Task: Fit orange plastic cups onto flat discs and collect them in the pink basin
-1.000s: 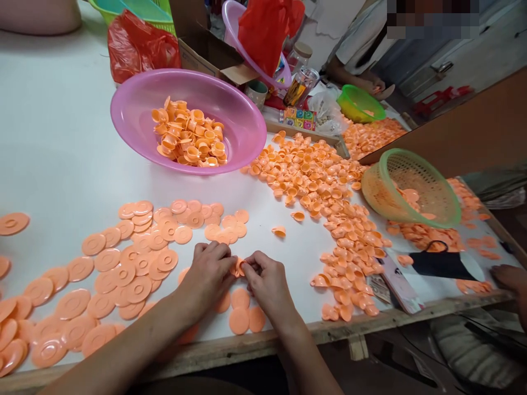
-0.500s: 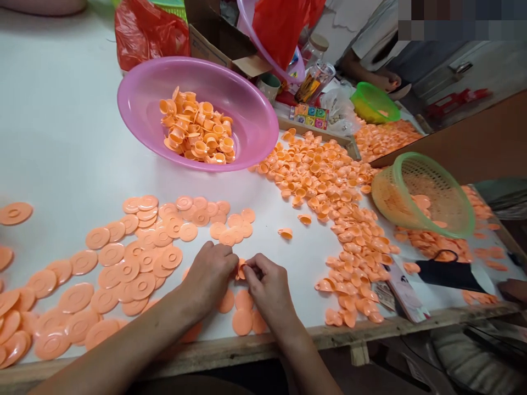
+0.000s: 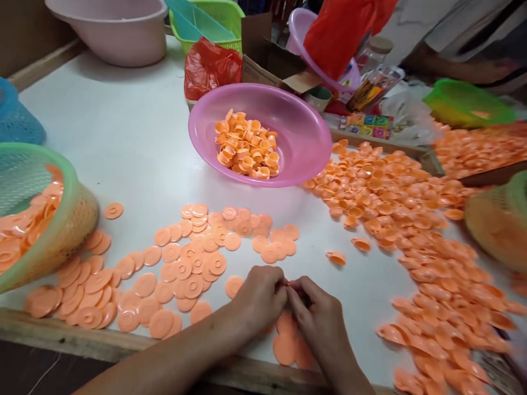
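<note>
My left hand (image 3: 263,293) and my right hand (image 3: 315,310) meet above the near part of the table, fingers closed and tips together. Between them they pinch a small orange plastic piece (image 3: 289,283); only a sliver shows, so its shape is hidden. Below my right hand lie several flat orange toy saucers (image 3: 285,349), partly covered by it. To the left spreads a wide layer of more saucers (image 3: 193,285). On the right is a heap of orange toy cups (image 3: 382,192), with two stray cups (image 3: 336,258) nearer my hands.
A pink basin (image 3: 304,142) beyond my hands holds cups joined to saucers. A green basket (image 3: 78,219) of saucers stands at left, another basket (image 3: 498,225) at right. Behind are a cardboard box (image 3: 263,71), red bags and a pale basin (image 3: 123,38). A wooden edge (image 3: 255,378) runs along the front.
The view has swung left, so the table's things sit further right and the left basket shows. My hands remain together, and the orange piece between them is now more hidden.
</note>
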`<state>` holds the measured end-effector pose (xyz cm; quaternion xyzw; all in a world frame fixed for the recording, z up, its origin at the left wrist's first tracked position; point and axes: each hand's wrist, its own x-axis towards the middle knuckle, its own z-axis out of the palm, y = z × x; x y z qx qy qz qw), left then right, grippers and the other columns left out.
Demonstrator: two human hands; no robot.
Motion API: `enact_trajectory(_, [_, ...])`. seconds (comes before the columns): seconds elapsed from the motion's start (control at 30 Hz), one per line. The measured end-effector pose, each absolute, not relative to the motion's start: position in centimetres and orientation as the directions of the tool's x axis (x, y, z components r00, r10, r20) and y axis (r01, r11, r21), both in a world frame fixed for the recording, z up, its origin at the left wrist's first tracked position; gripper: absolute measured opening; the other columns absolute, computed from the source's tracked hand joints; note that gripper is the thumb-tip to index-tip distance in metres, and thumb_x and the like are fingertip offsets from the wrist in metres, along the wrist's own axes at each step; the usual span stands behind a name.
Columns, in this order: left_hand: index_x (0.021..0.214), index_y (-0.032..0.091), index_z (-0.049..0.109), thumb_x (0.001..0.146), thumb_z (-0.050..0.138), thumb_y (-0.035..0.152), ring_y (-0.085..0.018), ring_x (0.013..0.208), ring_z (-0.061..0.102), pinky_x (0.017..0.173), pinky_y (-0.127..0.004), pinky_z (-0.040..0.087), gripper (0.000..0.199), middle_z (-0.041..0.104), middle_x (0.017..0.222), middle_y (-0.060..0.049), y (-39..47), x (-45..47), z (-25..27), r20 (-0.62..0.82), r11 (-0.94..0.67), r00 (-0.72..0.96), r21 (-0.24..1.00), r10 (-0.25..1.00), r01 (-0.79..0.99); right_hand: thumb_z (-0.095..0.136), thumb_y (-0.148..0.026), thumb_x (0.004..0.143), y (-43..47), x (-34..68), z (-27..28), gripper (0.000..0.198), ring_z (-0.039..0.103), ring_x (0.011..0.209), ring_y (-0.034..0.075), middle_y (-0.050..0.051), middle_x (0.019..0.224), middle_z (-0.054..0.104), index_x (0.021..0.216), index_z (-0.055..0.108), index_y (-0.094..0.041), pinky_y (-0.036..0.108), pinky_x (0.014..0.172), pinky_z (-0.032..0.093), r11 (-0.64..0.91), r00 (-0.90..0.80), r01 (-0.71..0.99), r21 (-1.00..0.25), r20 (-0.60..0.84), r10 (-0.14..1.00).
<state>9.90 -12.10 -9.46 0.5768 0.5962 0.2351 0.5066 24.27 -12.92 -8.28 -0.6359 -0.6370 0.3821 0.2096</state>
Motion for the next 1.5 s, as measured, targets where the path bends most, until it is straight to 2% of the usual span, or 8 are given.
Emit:
enact_trajectory(0.37, [0.063,0.017,0.055,0.075,0.051,0.017,-0.011,0.054,0.043,0.049,-0.024,0.027,0.013,0.055,0.059,0.000,-12.5,10.0,-9.4,-0.300,0.168,0.192,0.847,0.935,0.504,0.059,-0.047,0.084,-13.1,24.0,-8.4,0.030,0.057,0.047,0.017,0.002,0.057,0.063,0.074,0.065,-0.019,0.028,0.044,0.047,-0.276,-0.073,0.461,-0.843,-0.346,0.935])
enact_trajectory(0.47, [0.063,0.017,0.058,0.075,0.051,0.013,-0.010,0.054,0.046,0.050,-0.023,0.031,0.014,0.055,0.057,0.002,-10.3,8.0,-7.2,-0.137,0.055,0.144,0.883,0.980,0.466,0.064,-0.051,0.081,-11.7,25.6,-7.1,0.037,0.057,0.047,0.018,0.003,0.059,0.064,0.092,0.073,-0.016,0.030,0.045,0.050,-0.300,-0.154,0.400,-0.866,-0.387,0.909])
enact_trajectory(0.63, [0.099,0.015,0.068,0.086,0.058,0.023,-0.009,0.057,0.052,0.060,-0.024,0.042,0.018,0.060,0.063,0.004,-1.4,1.2,1.2,0.333,-0.202,-0.244,0.875,0.911,0.441,0.062,-0.045,0.081,-6.8,30.4,-6.6,0.038,0.065,0.084,0.025,0.012,0.103,0.068,0.106,0.074,-0.020,0.039,0.066,0.056,-0.006,0.158,0.722,-0.691,0.156,0.975])
enact_trajectory(0.73, [0.086,0.014,0.069,0.085,0.060,0.022,-0.010,0.059,0.052,0.061,-0.025,0.042,0.012,0.061,0.066,0.002,0.1,-1.7,3.3,0.454,-0.249,-0.208,0.754,0.866,0.608,0.056,-0.041,0.081,-4.3,32.5,-8.3,0.037,0.062,0.099,0.031,0.015,0.104,0.067,0.103,0.075,-0.018,0.048,0.080,0.053,0.014,0.135,0.861,-0.508,0.255,0.957])
enact_trajectory(0.87, [0.080,0.018,0.068,0.086,0.054,0.014,-0.014,0.070,0.055,0.065,-0.028,0.042,0.016,0.065,0.075,-0.002,-5.2,-3.2,-2.0,0.269,-0.323,0.203,0.549,0.941,0.771,0.051,-0.042,0.086,-4.2,32.9,-10.2,0.035,0.065,0.088,0.027,0.011,0.095,0.071,0.093,0.076,-0.018,0.047,0.084,0.052,0.006,0.108,0.820,-0.572,0.166,0.980])
enact_trajectory(1.0, [0.091,0.022,0.070,0.084,0.058,0.014,-0.023,0.091,0.054,0.075,-0.037,0.040,0.016,0.064,0.099,-0.008,-10.4,-1.6,-8.4,0.155,-0.236,0.189,0.390,0.970,0.890,0.055,-0.048,0.086,-6.4,31.7,-10.0,0.038,0.065,0.087,0.025,0.010,0.101,0.069,0.100,0.074,-0.018,0.043,0.080,0.053,-0.025,0.140,0.766,-0.642,0.128,0.982])
enact_trajectory(1.3, [0.111,0.024,0.063,0.079,0.065,0.016,-0.028,0.108,0.052,0.084,-0.043,0.035,0.033,0.060,0.120,-0.010,-11.4,4.0,-9.0,0.093,-0.319,0.315,0.491,0.944,0.811,0.066,-0.039,0.079,-10.1,30.2,-9.4,0.024,0.063,0.084,0.024,0.008,0.090,0.069,0.092,0.073,-0.020,0.039,0.079,0.052,-0.076,0.135,0.692,-0.718,0.025,0.991])
enact_trajectory(1.5, [0.111,0.024,0.065,0.086,0.061,0.019,-0.027,0.103,0.052,0.078,-0.039,0.034,0.025,0.061,0.115,-0.010,-11.8,3.6,-9.8,0.212,-0.396,0.335,0.470,0.918,0.789,0.081,-0.047,0.065,-10.5,29.7,-9.1,0.037,0.066,0.063,0.020,0.004,0.070,0.069,0.084,0.070,-0.017,0.034,0.064,0.056,-0.355,0.242,0.178,-0.918,-0.309,0.920])
